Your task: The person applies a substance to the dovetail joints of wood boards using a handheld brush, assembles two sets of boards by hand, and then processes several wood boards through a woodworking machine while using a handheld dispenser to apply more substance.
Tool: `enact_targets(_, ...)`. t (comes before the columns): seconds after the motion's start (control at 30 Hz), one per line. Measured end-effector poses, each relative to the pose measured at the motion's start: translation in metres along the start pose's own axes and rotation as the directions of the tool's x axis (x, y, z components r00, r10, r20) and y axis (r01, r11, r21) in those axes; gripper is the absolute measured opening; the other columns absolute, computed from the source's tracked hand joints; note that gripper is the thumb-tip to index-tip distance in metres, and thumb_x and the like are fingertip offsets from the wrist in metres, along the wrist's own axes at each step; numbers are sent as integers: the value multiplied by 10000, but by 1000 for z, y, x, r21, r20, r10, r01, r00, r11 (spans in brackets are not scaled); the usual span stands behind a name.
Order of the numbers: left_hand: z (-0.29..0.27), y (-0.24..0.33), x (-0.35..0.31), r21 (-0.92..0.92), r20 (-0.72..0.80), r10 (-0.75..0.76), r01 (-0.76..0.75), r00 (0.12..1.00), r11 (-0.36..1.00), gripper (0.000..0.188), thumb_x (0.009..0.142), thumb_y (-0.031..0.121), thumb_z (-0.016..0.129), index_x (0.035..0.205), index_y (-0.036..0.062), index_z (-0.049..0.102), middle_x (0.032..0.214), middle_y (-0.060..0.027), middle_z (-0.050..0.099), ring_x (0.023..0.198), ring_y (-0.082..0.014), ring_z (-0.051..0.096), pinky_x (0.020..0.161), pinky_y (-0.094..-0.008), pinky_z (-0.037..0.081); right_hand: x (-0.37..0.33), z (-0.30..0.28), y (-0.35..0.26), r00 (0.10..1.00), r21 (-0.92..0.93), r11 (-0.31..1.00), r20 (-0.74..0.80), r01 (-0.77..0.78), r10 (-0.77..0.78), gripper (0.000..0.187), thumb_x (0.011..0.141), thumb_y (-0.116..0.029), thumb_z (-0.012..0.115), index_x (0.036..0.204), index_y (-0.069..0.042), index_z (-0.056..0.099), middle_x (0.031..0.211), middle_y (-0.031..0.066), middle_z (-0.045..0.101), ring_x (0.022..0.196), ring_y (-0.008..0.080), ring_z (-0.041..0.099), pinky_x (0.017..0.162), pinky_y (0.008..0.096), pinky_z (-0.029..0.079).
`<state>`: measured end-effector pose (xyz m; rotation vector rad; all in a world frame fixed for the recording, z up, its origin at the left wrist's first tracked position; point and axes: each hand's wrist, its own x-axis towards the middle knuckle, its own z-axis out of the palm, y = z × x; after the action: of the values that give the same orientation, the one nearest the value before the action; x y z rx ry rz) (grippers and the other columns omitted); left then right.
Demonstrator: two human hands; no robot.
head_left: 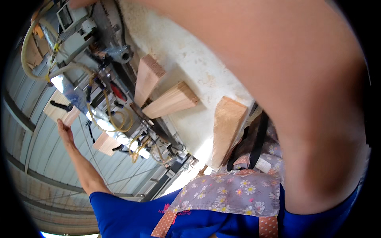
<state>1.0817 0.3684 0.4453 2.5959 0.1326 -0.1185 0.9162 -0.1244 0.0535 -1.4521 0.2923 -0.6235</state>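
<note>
My left hand [66, 133] reaches up at the far left, its fingers at the lower edge of a pale wooden block [59, 112]. That block sits behind a black lever handle [61, 105] on the machine [75, 47]; part of the grip is hidden by the wood. My right arm crosses close in front along the top and right. At the top left edge a sliver of skin, seemingly my right hand [82, 2], shows beside the machine; its fingers are cut off. A second wooden block [106, 143] sits lower along the machine, by another black handle.
Three loose wooden blocks, one [147, 79], another [172, 101] and a third [228, 125], lie on a pale, dusty worktop [186, 51]. Yellowish hoses [27, 55] loop around the machine. A flowered apron [234, 192] covers my front, with a black strap [260, 137] beside it.
</note>
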Motion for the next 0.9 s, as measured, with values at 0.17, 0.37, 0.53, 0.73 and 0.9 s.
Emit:
enact_targets(0.17,3,9,-8,57,-70,-28,32,997,998,483,896,381,622,1230,45,531,1196,-42,592,1113,-163,552,972,-347,416,-3,-1,-3,1000,24,1000,5,15,-16,608,852,-239,523,1312,14,218,1289,156,295,1151,275,363,963,391,317)
enact_targets(0.37,7,8,-1,50,-46,-47,49,998,998,436,887,375,638,1182,62,560,1131,-21,612,1063,-151,567,951,-344,422,-4,-9,0,1000,50,999,-20,7,-6,554,851,-242,538,1262,16,272,1216,145,337,1081,262,392,915,382,337)
enact_targets(0.53,-17,0,3,75,-138,-71,82,988,994,475,892,367,633,1227,42,540,1169,-40,605,1085,-166,564,955,-333,419,-4,-16,4,999,90,996,-32,-3,5,511,850,-245,551,1222,17,317,1155,136,372,1023,251,416,875,374,353)
enact_targets(0.73,6,11,-11,42,-99,-55,59,994,997,513,899,363,621,1264,19,514,1215,-52,594,1117,-172,558,988,-322,413,2,-22,8,1000,123,992,-30,-5,9,462,849,-248,565,1173,19,372,1081,125,413,954,238,445,827,364,373)
enact_targets(0.9,-2,6,-11,20,-72,-44,46,996,999,523,906,363,611,1275,8,501,1231,-65,585,1138,-185,550,1014,-340,400,4,-23,9,1000,145,989,-12,-1,3,424,848,-251,578,1132,20,417,1020,116,448,896,228,469,787,356,389)
